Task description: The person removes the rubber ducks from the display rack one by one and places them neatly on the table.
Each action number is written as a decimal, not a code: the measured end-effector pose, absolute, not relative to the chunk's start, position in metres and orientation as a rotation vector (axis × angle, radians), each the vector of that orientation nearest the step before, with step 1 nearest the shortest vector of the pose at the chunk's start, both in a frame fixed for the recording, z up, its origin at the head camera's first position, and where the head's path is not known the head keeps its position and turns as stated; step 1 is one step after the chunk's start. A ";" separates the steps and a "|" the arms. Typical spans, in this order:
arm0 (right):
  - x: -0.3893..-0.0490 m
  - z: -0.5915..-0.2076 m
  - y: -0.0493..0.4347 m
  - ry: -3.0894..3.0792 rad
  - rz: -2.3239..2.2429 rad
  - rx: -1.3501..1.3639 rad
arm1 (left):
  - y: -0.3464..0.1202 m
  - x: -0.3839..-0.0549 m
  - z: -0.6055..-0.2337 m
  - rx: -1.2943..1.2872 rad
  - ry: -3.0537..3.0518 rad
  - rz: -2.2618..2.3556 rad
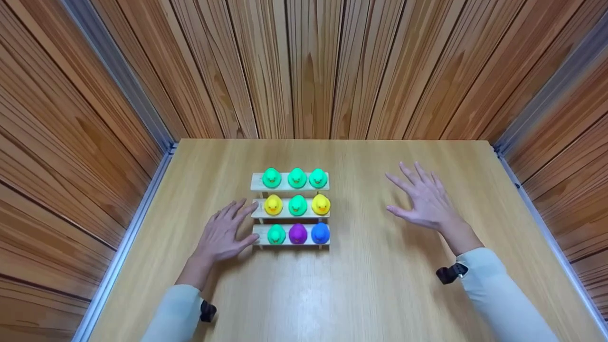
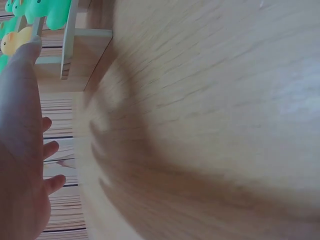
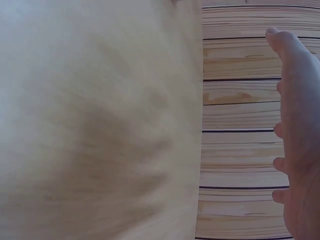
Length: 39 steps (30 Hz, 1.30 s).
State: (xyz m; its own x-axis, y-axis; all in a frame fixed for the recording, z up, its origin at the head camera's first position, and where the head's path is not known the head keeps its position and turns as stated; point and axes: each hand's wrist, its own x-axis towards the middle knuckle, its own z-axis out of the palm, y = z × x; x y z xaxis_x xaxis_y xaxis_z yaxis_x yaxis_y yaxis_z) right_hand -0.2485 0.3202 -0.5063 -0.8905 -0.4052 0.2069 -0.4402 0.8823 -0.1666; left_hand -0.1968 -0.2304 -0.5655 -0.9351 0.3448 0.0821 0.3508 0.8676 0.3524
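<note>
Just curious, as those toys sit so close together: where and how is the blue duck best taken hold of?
The blue duck is probably best pinched front and back on its rounded body, from the right, by the empty right hand. It stands at the front shelf's right end, the purple duck close on its left, its right side open.

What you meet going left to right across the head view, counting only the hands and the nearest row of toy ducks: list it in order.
Left hand, green duck, purple duck, blue duck, right hand.
</note>
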 end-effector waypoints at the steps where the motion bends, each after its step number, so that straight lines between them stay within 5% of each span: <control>1: -0.249 -0.506 0.319 -2.890 0.335 0.648 | -0.230 -0.196 -0.567 -0.560 -3.018 -0.595; 39: -0.260 -0.489 0.213 -2.620 1.209 0.697 | -0.227 -0.197 -0.586 -0.328 -3.035 -1.355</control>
State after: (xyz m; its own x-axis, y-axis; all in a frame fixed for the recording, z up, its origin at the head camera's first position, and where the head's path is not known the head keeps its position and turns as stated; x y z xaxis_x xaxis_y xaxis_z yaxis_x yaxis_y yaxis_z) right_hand -0.2602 0.2127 -0.4888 -0.8756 -0.3411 0.3420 -0.4816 0.5612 -0.6731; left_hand -0.1969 -0.2266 -0.5862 -0.9612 0.2569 -0.1001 0.0969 0.6549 0.7495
